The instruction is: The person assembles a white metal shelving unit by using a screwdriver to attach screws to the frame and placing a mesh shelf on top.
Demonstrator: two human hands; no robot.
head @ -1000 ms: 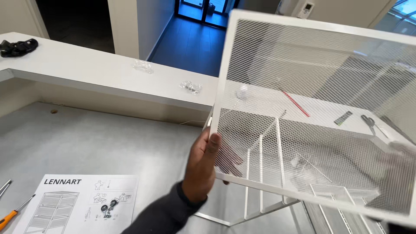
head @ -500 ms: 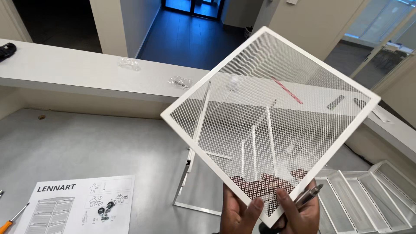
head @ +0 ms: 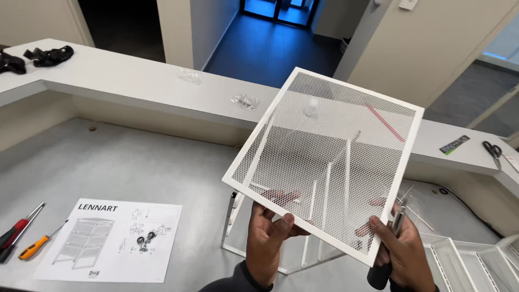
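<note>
Mesh panel [head: 330,162], white and square with a solid rim, is held up tilted in the air in front of the person, above the grey table [head: 135,167]. Left hand [head: 268,238] grips its lower edge, thumb on the near face and fingers showing through the mesh behind. Right hand [head: 401,250] holds the lower right corner of the panel the same way, and in that same grip it also clasps a dark-handled screwdriver [head: 386,254], shaft pointing up beside the panel's edge.

Below and behind the panel stands a white metal frame [head: 233,227] on the table, partly seen through the mesh. White mesh trays [head: 470,265] lie to the right. An instruction sheet [head: 111,239] lies flat to the left, and further left a red screwdriver [head: 19,230] and an orange screwdriver [head: 40,242] lie side by side.

On the raised white ledge [head: 135,81] behind are small clear bags [head: 243,100], black straps [head: 38,57] at far left, and scissors [head: 493,151] at far right.
</note>
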